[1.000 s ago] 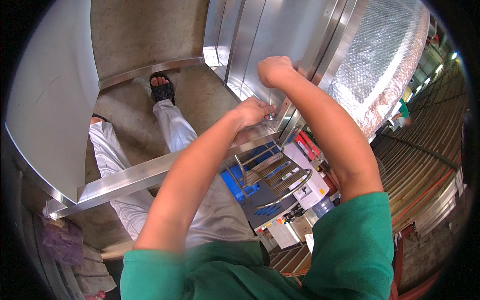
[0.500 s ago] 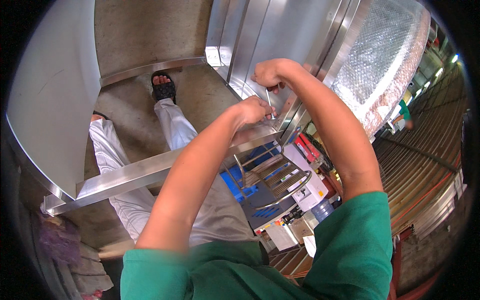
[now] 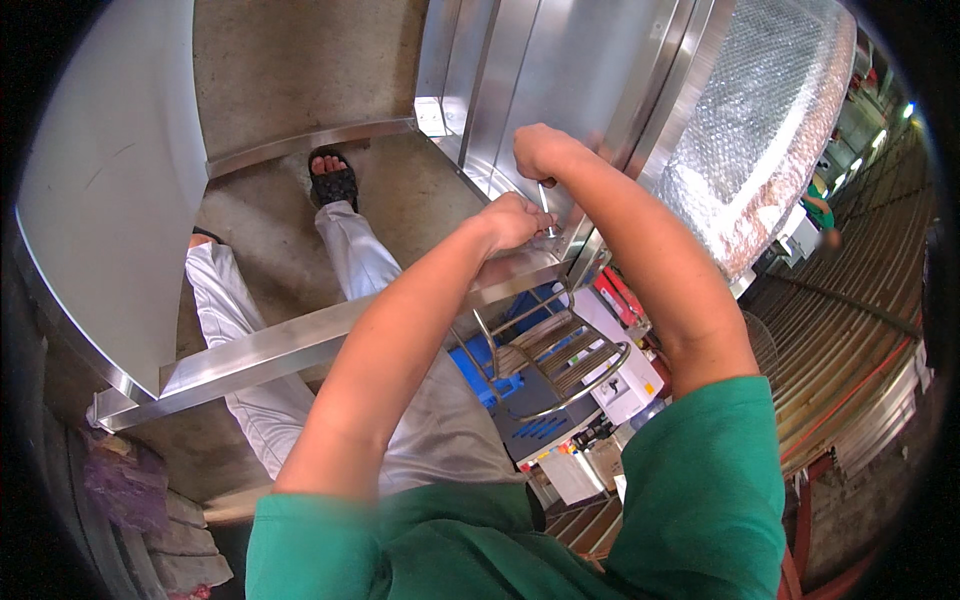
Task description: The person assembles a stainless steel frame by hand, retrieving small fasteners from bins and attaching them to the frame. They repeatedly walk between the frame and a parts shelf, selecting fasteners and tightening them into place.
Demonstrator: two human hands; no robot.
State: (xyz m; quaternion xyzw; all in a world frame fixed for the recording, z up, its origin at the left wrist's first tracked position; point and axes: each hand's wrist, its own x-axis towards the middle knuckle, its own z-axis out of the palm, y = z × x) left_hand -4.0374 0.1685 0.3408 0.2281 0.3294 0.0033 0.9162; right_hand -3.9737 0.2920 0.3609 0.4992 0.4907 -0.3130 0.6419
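My right hand [image 3: 543,155] is closed around the upper end of a slim metal-shafted tool [image 3: 544,198]; the grip hides what kind of tool it is. Its shaft points down to a small shiny fastener or socket end [image 3: 550,231] in the corner of a stainless steel frame [image 3: 340,335]. Beside that lower end, my left hand [image 3: 513,220] has its fingers curled and pressed together. Whatever its fingertips pinch, shaft or fastener, is too small to tell. Next to both hands rises a brushed steel panel [image 3: 570,80].
A bubble-wrapped rounded piece [image 3: 760,110] stands right of the panel. Below the frame are a metal-tube chair [image 3: 560,355] and blue and white items. A pale curved panel [image 3: 110,190] is at left. A person in green [image 3: 820,212] is far right.
My right hand has turned and shifted slightly, with its fingers now hidden behind the wrist. My left hand stays at the same corner. The whole view has shifted a little.
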